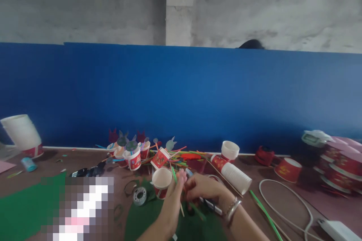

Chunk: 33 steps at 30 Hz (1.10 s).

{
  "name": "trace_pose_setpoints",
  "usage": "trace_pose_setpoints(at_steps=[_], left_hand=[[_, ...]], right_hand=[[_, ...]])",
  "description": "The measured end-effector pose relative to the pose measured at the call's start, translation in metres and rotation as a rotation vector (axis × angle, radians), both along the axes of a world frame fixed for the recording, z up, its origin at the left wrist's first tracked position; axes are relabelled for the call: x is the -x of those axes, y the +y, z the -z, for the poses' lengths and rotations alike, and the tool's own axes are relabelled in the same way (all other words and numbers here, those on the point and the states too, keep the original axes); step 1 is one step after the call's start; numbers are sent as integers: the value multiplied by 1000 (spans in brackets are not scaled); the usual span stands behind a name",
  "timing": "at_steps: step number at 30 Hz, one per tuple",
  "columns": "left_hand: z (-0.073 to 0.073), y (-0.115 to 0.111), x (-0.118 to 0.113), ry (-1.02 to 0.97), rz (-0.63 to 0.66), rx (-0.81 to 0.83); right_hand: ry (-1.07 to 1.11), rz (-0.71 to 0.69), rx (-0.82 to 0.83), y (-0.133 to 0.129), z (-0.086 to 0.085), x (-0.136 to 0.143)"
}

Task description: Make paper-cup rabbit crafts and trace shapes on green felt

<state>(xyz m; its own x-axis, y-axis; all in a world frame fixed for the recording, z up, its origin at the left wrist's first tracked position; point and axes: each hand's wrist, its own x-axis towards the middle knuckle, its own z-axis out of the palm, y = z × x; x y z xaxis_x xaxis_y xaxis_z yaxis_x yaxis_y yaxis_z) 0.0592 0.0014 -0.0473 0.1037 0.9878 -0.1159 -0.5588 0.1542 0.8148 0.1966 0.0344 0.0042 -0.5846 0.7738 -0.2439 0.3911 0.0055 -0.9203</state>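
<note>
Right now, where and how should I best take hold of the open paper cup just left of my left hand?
I'd pinch the cup at the left part of its rim, coming from above and the left. Its mouth opens upward, so a thumb could go inside, fingers outside; the right side looks crowded by your left hand and a thin green strip.
</note>
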Motion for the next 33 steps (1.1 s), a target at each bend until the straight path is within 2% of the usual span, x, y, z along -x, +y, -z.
trace_pose_setpoints(at_steps=[3,5,6,7,8,10,12,15,20,27,33], left_hand=[[11,-2,-9,-120,29,48],[19,-2,-12,-182,19,81],[23,-2,-12,-203,10,111],[27,-1,-12,-216,22,145],[30,1,-11,-221,49,176],[35,3,-11,-214,121,230],[39,5,-11,-196,167,258],[39,6,-12,-181,167,269],[33,5,-11,-159,177,289],[31,4,-11,-180,170,294],[34,5,-11,-191,193,298]], right_hand=[[-124,-72,9,-2,6,-5],[-239,-55,-26,7,8,-11],[-330,11,-100,14,9,-14],[-450,188,-260,22,10,-16],[-495,293,-350,31,11,-17],[-557,414,-452,48,16,-15],[-612,491,-522,63,23,-8],[-679,534,-566,77,37,5],[-714,521,-584,89,46,14],[-736,476,-643,89,40,9],[-768,317,-730,77,42,28]])
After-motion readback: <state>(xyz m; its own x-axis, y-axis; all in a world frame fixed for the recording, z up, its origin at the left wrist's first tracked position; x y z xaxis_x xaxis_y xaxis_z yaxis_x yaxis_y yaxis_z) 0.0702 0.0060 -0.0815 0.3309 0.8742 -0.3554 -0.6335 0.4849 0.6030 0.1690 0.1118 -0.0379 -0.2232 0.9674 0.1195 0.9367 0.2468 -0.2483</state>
